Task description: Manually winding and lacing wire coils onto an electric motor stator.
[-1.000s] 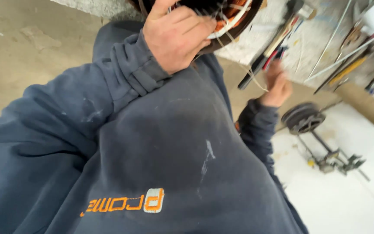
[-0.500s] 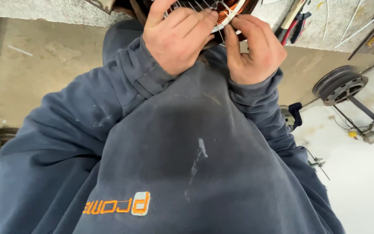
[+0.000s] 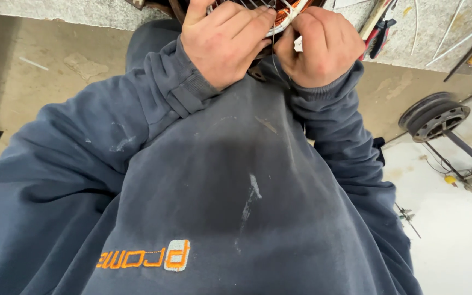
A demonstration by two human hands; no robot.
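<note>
My left hand (image 3: 222, 41) grips the rim of a round motor stator with copper windings (image 3: 288, 15) at the top edge of the head view; most of it is cut off by the frame. My right hand (image 3: 320, 46) is closed beside it, its fingers pinching a thin white tie or wire on the windings. Both hands touch the stator and nearly touch each other. My dark blue sweatshirt with an orange logo (image 3: 146, 255) fills most of the view below.
A grey stone workbench edge (image 3: 427, 33) at the top right carries pliers with red and blue handles (image 3: 381, 27) and several metal rods. On the floor to the right lie a round metal motor part (image 3: 435, 117) and loose cables.
My right hand came in from the right and closed on the windings next to my left hand. The view has swung so the floor parts sit farther right.
</note>
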